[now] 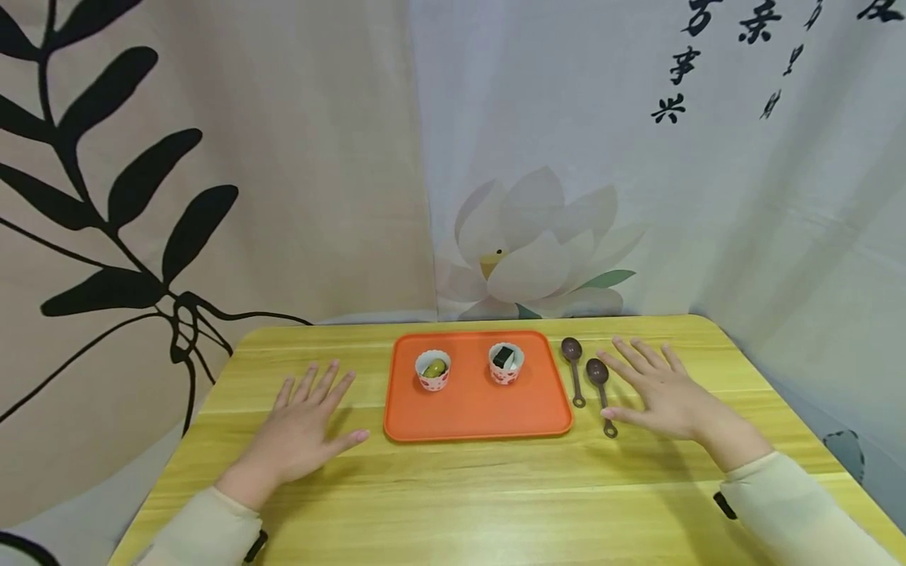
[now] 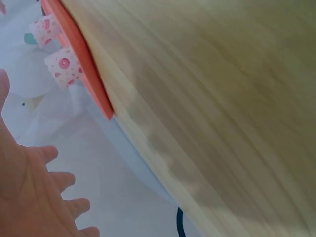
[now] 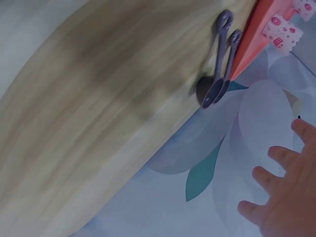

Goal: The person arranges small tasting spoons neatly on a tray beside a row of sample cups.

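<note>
My left hand [image 1: 300, 434] is spread over the table left of an orange tray [image 1: 467, 413], holding nothing. On the other side my right hand [image 1: 661, 399] is also spread, fingers straight, just beside two dark brown spoons [image 1: 598, 373] [image 1: 572, 350]; its thumb overlaps the nearer handle in the head view, though contact cannot be told. Two small patterned paper cups stand on the tray. The left cup [image 1: 434, 383] contains something yellow-green; the right cup [image 1: 505, 376] contains a black block and something white. Both wrist views show the fingers raised off the wood.
A wooden table [image 1: 453, 503] with rounded far corners carries everything. Behind it hangs a pale curtain [image 1: 318, 157] printed with dark leaves, a lotus flower and black characters. The spoons lie close to the tray's right edge.
</note>
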`<state>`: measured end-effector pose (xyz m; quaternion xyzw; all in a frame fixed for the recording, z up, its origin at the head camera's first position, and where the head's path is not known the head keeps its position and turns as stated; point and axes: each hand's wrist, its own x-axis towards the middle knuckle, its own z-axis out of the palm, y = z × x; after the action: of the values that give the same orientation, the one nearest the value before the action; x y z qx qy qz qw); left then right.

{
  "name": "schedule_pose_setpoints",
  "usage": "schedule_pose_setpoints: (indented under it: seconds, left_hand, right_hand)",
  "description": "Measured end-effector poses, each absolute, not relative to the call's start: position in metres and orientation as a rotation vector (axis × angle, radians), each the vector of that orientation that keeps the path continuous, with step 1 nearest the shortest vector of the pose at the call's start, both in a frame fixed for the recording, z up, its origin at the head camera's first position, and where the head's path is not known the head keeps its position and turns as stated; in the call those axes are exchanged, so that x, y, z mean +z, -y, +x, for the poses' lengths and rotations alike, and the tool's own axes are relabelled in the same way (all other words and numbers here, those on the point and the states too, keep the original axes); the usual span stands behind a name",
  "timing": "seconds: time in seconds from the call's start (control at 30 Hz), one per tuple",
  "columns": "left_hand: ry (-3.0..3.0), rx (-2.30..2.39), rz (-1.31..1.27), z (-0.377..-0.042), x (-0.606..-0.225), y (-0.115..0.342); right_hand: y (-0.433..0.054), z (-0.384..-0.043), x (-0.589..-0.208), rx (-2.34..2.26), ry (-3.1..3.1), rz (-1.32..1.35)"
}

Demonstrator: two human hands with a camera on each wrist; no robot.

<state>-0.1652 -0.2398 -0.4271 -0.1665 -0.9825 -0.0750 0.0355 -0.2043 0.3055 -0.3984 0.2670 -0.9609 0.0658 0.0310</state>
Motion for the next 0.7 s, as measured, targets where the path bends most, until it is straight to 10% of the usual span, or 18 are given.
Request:
schedule_pose_setpoints:
  seconds: [0.7]
  left_hand:
    - [2.999, -0.262, -0.549, -0.17, -0.435, 0.217]
  right_hand:
    - [-0.283, -0.207, -0.412, 0.265, 3.019, 0.805]
